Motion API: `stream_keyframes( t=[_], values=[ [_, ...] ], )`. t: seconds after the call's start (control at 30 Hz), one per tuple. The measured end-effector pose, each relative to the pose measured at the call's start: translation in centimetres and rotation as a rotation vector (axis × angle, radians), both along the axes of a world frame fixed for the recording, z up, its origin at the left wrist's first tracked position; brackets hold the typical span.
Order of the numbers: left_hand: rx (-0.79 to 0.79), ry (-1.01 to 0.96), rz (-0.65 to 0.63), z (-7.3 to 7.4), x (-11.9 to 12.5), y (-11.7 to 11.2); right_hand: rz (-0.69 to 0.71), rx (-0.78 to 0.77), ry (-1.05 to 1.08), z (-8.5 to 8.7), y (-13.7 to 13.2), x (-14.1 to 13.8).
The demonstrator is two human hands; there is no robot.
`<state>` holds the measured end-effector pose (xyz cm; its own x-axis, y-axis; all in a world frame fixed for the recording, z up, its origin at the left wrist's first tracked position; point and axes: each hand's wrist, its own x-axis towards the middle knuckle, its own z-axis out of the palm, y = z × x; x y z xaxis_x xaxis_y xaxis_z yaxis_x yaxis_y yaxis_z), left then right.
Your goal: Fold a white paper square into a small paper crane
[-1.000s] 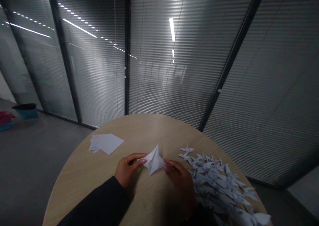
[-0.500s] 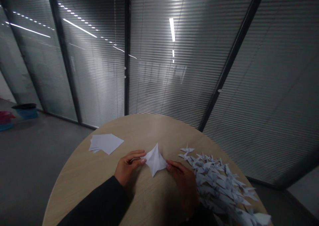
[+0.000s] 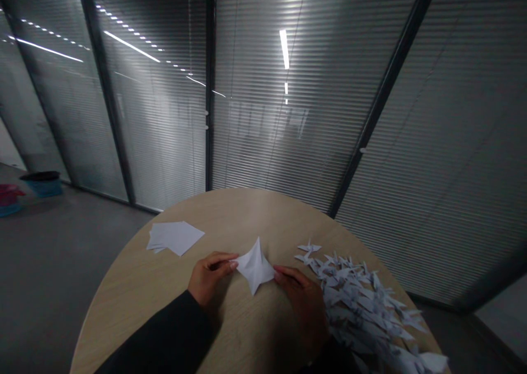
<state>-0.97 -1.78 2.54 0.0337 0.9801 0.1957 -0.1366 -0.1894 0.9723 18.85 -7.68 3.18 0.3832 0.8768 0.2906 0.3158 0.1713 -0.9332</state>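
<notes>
White paper: folded, four-pointed, spread between the two sets of fingertips, one tip aimed away from them, one back toward the wearer; above the table, contact with the wood hard to tell.
Left hand: pinching the near side corner between thumb and fingers, with a light grip.
Right hand: grasping the opposite corner by the fingertips, in shadow, with the palm clear of the paper.
Layers: probably very light and thin; likely springy along the creases, soft across the open middle, not slippery on dry skin, easy to crumple or tear under a hard tug.
Side corners: best place to take hold, thumb on top and finger beneath, with an even, gentle pull outward.
Middle: better left unpressed, to keep the creases crisp.
Change over one second: paper wider and flatter, with a more open middle; near tip shifted toward the right fingers; broader gap between the fingertips.
Sheets: loosely stacked beyond the left fingers, unmoved.
Cranes: heaped beside and beyond the right fingers, seemingly undisturbed.
</notes>
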Motion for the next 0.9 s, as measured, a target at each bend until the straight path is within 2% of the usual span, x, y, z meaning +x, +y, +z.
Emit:
stream_keyframes(
  t=[0.13,0.63,0.9],
  values=[
    [0.016,0.009,-0.007,0.3,-0.1,-0.1,0.069,-0.043,0.035,0.1,-0.1,0.2],
    [0.008,0.061,0.028,0.5,-0.2,0.1,0.007,-0.008,0.039,-0.3,0.3,1.0],
    [0.005,0.061,0.029,-0.1,-0.4,0.4,0.022,-0.026,0.05,-0.4,0.4,1.2]
  ],
)
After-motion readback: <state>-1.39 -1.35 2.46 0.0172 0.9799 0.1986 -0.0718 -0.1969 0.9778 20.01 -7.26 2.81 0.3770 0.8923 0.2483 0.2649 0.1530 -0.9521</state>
